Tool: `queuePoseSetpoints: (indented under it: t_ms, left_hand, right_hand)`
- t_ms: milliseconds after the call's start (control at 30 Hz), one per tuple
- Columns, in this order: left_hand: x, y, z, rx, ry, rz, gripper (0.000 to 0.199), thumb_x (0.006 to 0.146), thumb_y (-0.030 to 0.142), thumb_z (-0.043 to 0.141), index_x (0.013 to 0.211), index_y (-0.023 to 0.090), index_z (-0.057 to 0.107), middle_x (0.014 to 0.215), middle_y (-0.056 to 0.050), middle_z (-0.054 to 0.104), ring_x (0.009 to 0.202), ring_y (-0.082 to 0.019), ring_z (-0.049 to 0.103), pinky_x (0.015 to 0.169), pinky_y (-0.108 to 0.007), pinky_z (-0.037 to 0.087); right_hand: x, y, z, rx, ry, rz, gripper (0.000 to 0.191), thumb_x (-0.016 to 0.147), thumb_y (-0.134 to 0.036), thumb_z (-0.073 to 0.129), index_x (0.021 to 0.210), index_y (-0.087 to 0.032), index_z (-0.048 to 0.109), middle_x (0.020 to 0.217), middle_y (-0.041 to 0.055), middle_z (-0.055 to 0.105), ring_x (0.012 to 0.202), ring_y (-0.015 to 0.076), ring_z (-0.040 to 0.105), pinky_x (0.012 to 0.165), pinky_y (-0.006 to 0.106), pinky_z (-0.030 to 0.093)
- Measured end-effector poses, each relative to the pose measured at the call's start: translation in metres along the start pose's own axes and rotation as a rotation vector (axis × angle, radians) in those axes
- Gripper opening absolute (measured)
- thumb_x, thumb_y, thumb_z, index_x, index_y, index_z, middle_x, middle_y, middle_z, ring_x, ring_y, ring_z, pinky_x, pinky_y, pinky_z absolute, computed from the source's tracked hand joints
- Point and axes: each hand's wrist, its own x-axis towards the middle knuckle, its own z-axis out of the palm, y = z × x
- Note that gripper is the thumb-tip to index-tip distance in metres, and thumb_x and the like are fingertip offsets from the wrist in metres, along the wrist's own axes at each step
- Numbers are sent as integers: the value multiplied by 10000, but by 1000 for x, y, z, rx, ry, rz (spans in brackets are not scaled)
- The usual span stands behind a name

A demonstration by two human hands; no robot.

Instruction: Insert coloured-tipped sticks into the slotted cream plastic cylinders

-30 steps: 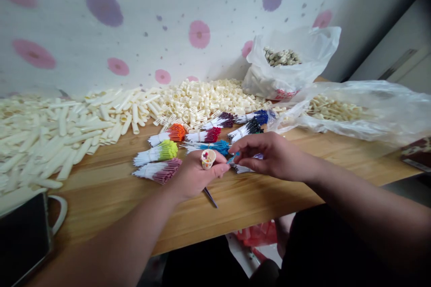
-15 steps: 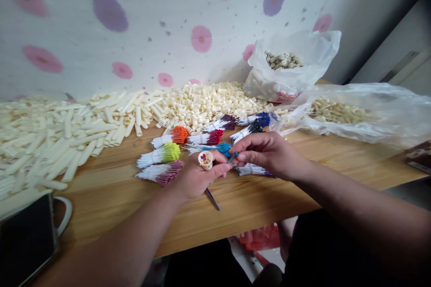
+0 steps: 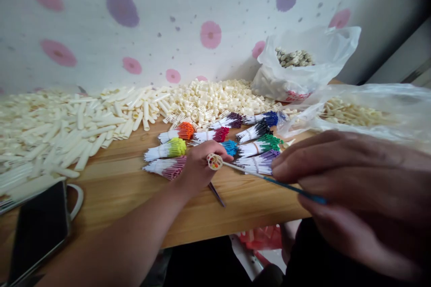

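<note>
My left hand (image 3: 199,163) is closed round a cream pen barrel (image 3: 210,157), its round mouth turned towards me. Small coloured tips show inside that mouth. Large and close to the camera, my right hand (image 3: 350,179) pinches a thin pen refill (image 3: 249,171), white along one part and blue towards the fingers. The refill's white end reaches the barrel's mouth; I cannot tell how far inside it is. Beyond the left hand lies a bundle of blue refills (image 3: 229,147), partly hidden. A dark pointed tool (image 3: 217,195) sticks out beneath that hand.
Bundled refills in several colours, such as orange (image 3: 185,130) and green (image 3: 269,142), lie mid-table. Long cream tubes (image 3: 97,132) and short cream parts (image 3: 208,103) are heaped behind. Plastic bags (image 3: 323,74) stand at right, a phone (image 3: 40,228) at left.
My right hand has come back right and towards the camera, carrying the blue refill, now lined up with the barrel. The barrel stays in my left hand. The view has shifted slightly.
</note>
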Motion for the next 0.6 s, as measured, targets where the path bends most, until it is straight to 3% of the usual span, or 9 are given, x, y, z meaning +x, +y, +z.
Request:
queuePoseSetpoints:
  t_ms: [100,200,367,600]
  left_hand:
    - [-1,-3,1,36,-11,-12,153,813,220,557,671,193,606,680,-4,640,622,-123,557,610,-238,436]
    - [-1,-3,3,20,-14,11,158,810,228,568,658,191,590,678,3,630,611,-113,545,615,-236,429]
    - [-2,-3,2,-22,-52,67,163,819,225,556,663,186,579,690,5,621,631,-117,543,636,-248,426]
    - [-3,-7,4,65,-65,33,119,812,247,567,710,189,544,758,-3,589,738,-145,548,661,-254,423]
  right_hand:
    - [2,0,13,-125,-94,-52,193,790,-233,640,976,-283,648,967,21,706,880,177,662,806,254,552]
    - [10,-2,23,-147,-46,-56,95,842,-250,581,904,-273,649,926,19,711,804,154,668,772,252,559]
    - [18,0,34,-115,-46,-135,142,812,-161,589,890,-275,621,924,3,700,802,140,660,746,251,552]
    - [10,24,71,-77,52,-13,74,852,-163,554,855,-210,611,871,53,635,820,151,606,701,284,521]
